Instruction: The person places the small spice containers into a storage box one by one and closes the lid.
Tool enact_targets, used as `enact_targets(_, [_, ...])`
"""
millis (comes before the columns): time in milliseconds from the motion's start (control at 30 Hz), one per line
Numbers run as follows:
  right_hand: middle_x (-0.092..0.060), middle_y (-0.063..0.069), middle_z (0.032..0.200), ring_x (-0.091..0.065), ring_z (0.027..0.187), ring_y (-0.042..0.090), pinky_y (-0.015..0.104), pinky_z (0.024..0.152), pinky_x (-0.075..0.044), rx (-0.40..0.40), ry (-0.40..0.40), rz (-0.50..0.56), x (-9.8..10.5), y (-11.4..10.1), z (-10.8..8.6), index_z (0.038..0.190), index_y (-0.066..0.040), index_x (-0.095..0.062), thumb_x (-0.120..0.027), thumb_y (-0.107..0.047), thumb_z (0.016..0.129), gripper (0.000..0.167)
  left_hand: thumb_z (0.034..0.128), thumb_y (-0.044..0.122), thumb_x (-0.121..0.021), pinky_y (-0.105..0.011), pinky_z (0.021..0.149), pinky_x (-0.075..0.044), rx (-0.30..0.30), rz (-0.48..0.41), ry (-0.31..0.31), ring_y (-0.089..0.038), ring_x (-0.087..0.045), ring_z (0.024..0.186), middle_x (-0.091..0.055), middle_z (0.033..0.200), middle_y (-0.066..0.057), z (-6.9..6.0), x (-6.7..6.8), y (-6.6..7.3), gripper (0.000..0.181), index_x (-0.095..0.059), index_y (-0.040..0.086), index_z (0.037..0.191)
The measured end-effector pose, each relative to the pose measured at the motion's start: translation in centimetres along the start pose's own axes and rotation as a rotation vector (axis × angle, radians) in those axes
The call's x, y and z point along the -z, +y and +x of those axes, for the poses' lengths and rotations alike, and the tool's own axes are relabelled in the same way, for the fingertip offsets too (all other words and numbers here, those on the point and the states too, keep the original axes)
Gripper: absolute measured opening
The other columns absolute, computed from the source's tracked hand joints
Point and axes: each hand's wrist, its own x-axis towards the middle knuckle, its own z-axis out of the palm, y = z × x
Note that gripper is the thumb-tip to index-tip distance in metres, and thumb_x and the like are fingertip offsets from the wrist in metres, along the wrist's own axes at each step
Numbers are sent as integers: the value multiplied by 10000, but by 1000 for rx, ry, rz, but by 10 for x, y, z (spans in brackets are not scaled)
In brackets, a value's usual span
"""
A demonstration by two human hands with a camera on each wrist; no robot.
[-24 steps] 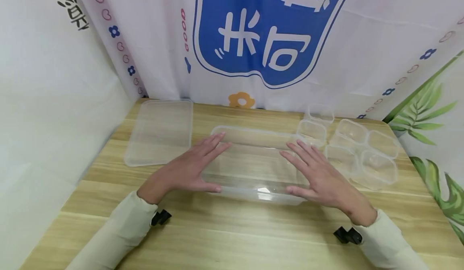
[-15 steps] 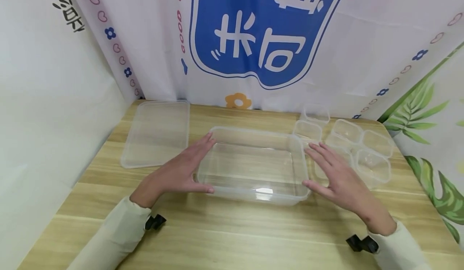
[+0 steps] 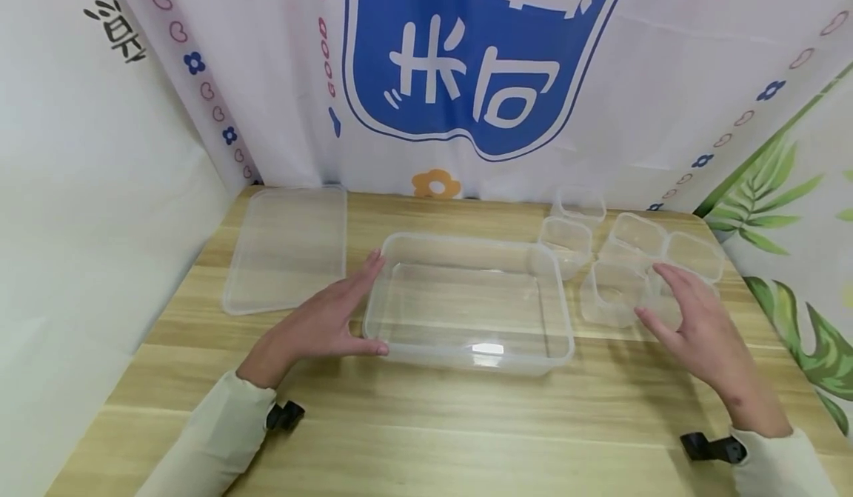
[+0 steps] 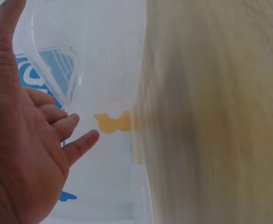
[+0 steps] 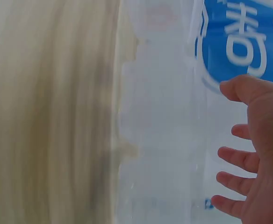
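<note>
A: What did the grips show?

B: Left grip (image 3: 320, 324) was spread at the left end of the big clear box (image 3: 466, 308); I couldn't confirm contact. Right grip (image 3: 703, 334) was spread too, fingertips right by the front small tub (image 3: 611, 293). Touch unclear there as well.

A: Box position?

B: Middle of the bench (image 3: 466, 430), open side up. I had the flat lid (image 3: 289, 249) to its left, more tubs (image 3: 638, 236) to its right.

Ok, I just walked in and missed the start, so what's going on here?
A person's left hand is at the left end of a large clear plastic container. Their right hand, fingers apart, is by some small clear tubs. These stand outside the container, and a flat lid lies to its left.
</note>
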Motion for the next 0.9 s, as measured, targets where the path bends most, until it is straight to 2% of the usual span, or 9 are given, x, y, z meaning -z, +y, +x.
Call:
enact_targets(233, [-422,408,1443,-374,1299,621,691,1104,-246,-210,-5,-17,14,27,-13,1498,98,-405,-748,-209,945,720,818,733,-719,-544,1159,-297,21,11,-20,-338,-238,1507,10,1718,-97,-1,-1,0,1286,31,119,1662])
enact_targets(433, [-408,428,1373,-342,1251,638,767,971,-260,-369,-23,-21,22,36,-23,1505,120,-360,-720,-229,967,735,831,705,-731,-534,1155,-310,67,-12,-36,-334,-253,1499,10,1720,-70,-3,-2,0,1264,53,169,1664])
enact_targets(567, [-325,462,1421,-294,1287,661,792,997,-230,-424,-73,-16,23,42,-28,1558,110,-256,-728,-277,964,852,835,669,-755,-533,1157,-305,82,-22,-38,-328,-243,1503,9,1720,-63,-6,-2,0,1256,53,183,1665])
enact_targets(700, [-242,493,1458,-254,1297,691,817,991,-207,-475,-148,-25,23,49,-31,1590,104,-130,-713,-350,973,963,835,699,-731,-525,1161,-303,84,-39,-45,-315,-231,1507,34,1719,-41,-6,-3,-1,1256,62,187,1663])
enact_targets(900, [-300,513,1376,-335,1202,681,811,932,-267,-450,-174,-7,19,55,-30,1555,166,-152,-739,-337,956,978,831,732,-706,-511,1161,-309,90,-62,-46,-291,-219,1512,27,1723,-48,-7,-2,-1,1250,53,194,1665])
